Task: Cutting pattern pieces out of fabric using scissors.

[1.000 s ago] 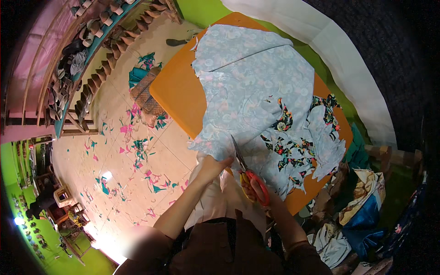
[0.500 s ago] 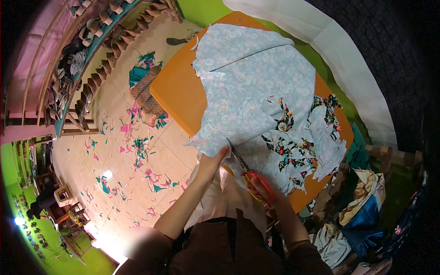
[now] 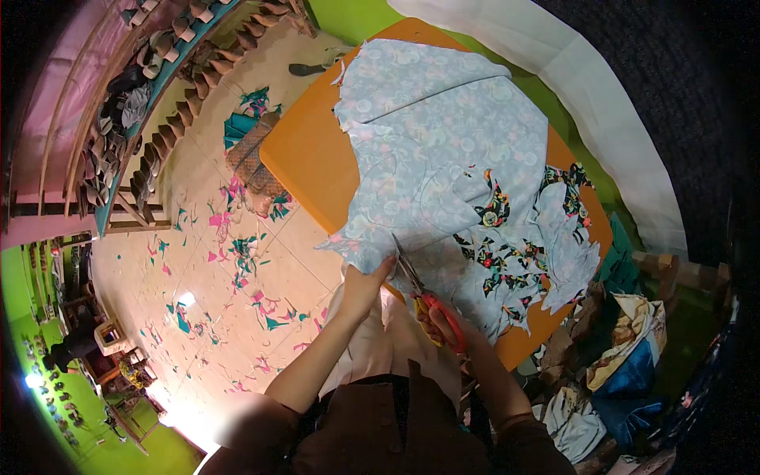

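A large pale grey-blue fabric (image 3: 443,119) with a faint floral pattern lies over an orange table (image 3: 305,150). My left hand (image 3: 368,286) pinches the fabric's near edge at its left corner. In my right hand (image 3: 445,323) are scissors (image 3: 423,293) with red and yellow handles, my fingers wrapped through the loops. Their blades point away from me and lie at the fabric edge, just right of my left fingertips. To the right, cut fabric pieces (image 3: 511,269) lie in a heap, some showing a black floral face.
Pink and teal scraps (image 3: 241,257) litter the tiled floor at left, near a brown woven bag (image 3: 257,170). Wooden shoe lasts (image 3: 170,131) line racks along the far left. Sacks and cloth (image 3: 629,348) pile up right of the table.
The scissors have turned slightly and their handles have drawn closer together, moving a little left with my right hand. My left hand stays on the fabric edge, almost unmoved.
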